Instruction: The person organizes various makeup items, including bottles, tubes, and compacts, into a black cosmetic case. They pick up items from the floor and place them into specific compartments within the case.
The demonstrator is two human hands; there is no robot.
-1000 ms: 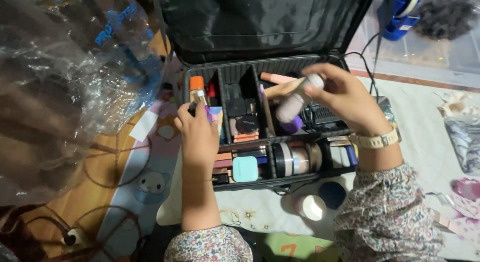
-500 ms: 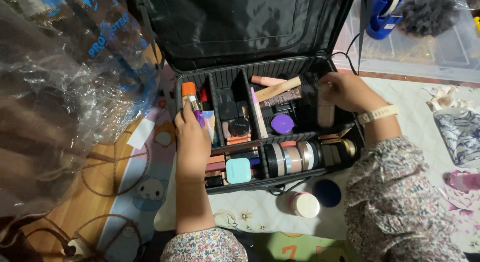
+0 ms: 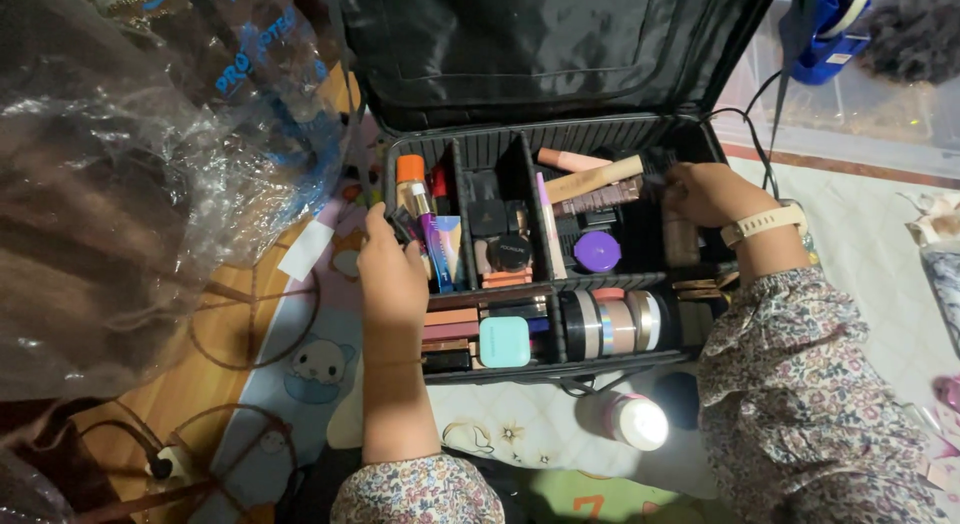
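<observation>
The right hand (image 3: 705,192) is curled round a tan bottle (image 3: 681,242) standing upright at the right end of the black makeup case (image 3: 545,139), while the left hand (image 3: 392,274) rests curled on the case's left edge, far from it.

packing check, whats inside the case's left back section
An orange-capped tube, a red item and a blue box stand there. The left hand covers the front, so anything under it is hidden.
</observation>
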